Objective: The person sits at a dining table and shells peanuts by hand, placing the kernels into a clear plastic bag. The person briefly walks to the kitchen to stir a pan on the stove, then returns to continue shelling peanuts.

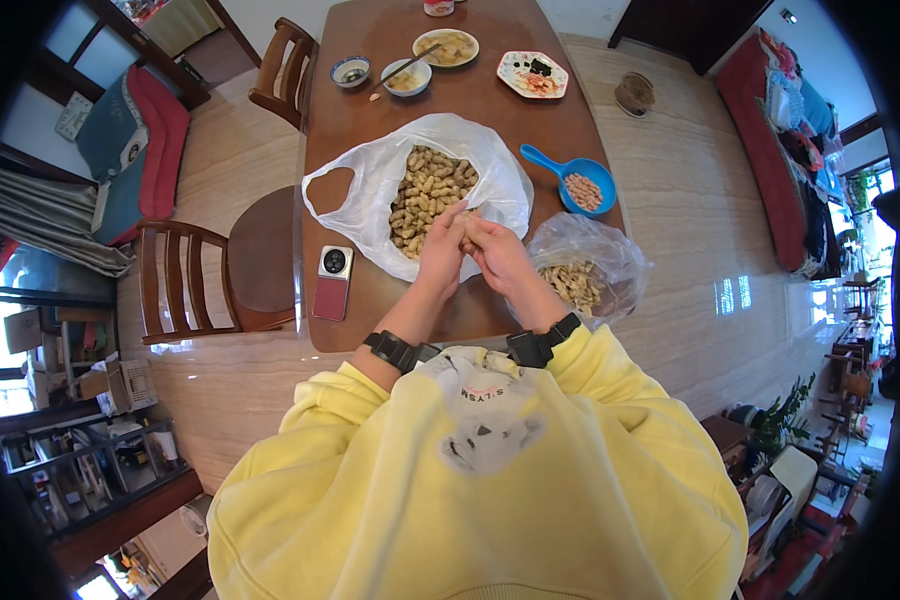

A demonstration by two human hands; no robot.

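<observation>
My left hand (444, 247) and my right hand (496, 251) meet over the near right part of a white plastic bag (367, 202) of unshelled peanuts (431, 191). Between their fingertips they pinch a peanut (471, 217), mostly covered by the fingers. To the right of the bag lies a blue plastic ladle (570, 169) with shelled peanut kernels (583, 192) in its bowl. Just right of my right wrist is a clear plastic bag (622, 255) with empty peanut shells (574, 285).
On the wooden table (390, 322) lie a smartphone (333, 283) at the left, and beyond the bag two bowls, chopsticks (409, 66), a plate of food (457, 63) and an octagonal plate (506, 69). Wooden chairs (184, 281) stand along the left side.
</observation>
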